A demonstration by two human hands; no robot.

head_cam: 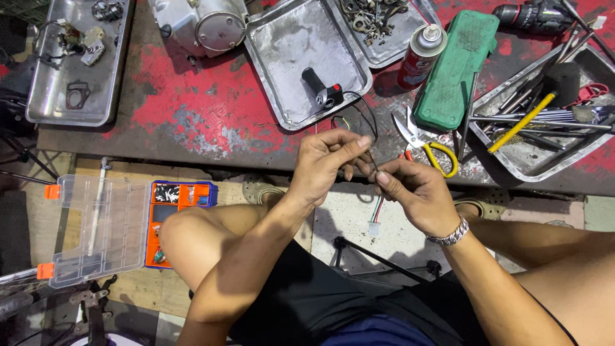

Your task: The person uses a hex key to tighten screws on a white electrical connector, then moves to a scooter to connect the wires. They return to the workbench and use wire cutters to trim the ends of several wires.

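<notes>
My left hand (328, 163) and my right hand (413, 192) meet in front of the workbench edge, both pinching a thin black cable (371, 131). The cable runs up to a black handlebar grip with a switch (322, 89) lying in a metal tray (282, 38). Below my right hand hang coloured wires ending in a small white connector (373, 227). A metal watch band sits on my right wrist.
Yellow-handled scissors (426, 144), a green case (456, 69) and a spray can (421, 56) lie on the red workbench (192, 96). A tray of tools (544, 115) is at right, an engine casing (202, 25) at top. An open orange parts organiser (128, 224) rests on the floor at left.
</notes>
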